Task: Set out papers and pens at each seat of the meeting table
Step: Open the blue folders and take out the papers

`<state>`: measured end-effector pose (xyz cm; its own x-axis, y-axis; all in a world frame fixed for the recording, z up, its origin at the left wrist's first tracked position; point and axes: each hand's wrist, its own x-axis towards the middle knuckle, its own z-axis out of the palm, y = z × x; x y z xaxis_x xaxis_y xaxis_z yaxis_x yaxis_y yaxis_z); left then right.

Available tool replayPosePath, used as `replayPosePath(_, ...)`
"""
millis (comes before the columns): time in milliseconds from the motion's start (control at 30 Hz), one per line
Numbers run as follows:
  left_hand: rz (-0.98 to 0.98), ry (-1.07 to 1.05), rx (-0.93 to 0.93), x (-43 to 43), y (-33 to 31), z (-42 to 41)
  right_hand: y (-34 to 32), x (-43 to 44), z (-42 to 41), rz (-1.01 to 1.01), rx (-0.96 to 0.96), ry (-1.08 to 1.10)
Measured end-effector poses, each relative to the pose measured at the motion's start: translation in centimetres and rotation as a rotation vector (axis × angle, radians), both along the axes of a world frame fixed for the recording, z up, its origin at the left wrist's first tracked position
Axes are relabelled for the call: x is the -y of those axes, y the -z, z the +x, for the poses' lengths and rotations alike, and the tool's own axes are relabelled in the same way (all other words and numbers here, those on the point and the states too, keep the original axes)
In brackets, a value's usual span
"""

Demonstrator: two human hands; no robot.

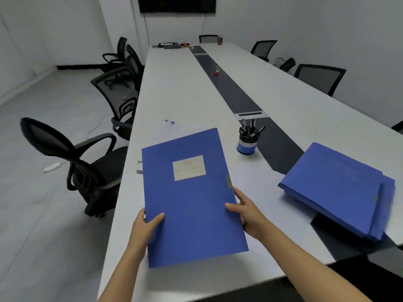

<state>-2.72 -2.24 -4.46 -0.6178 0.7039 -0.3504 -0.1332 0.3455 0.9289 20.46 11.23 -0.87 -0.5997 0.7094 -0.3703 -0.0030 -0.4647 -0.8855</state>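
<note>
I judge the task barely begun: my left hand and right hand grip a blue folder low in the centre above the desk, the pen cup stays full right of centre, and no seat looks laid yet.

- An office meeting room: long white table with a dark centre strip.
- Black mesh swivel chairs along both sides.
- Dark wall-mounted panel, probably a screen.

Both arms extended, left grip and right grip clasped, thumbs on top
</note>
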Motion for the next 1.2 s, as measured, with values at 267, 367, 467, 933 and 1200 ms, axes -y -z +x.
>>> replayPosePath(267, 0.080, 0.387, -0.043, -10.8, -3.0, 7.0, -1.1, -3.6, 10.1, -0.007, -0.101, 0.535)
replayPosePath(367, 0.012, 0.640, -0.117, -14.7, -3.5, 12.0, -0.9, -5.2, 15.9, -0.012, -0.095, 0.754)
replayPosePath(467, -0.029, 0.811, -0.193, -18.8, -3.7, 16.9, -0.6, -7.4, 21.3, -0.004, -0.035, 0.921)
replayPosePath(933, -0.226, 0.834, -0.511, -32.4, -2.1, 30.4, 3.8, -17.4, 33.7, 0.246, 1.131, 0.670)
replayPosePath(1200, -0.322, 0.845, -0.061, -35.8, -1.8, 29.1, 6.0, -18.6, 37.0, -0.058, 0.330, 0.784)
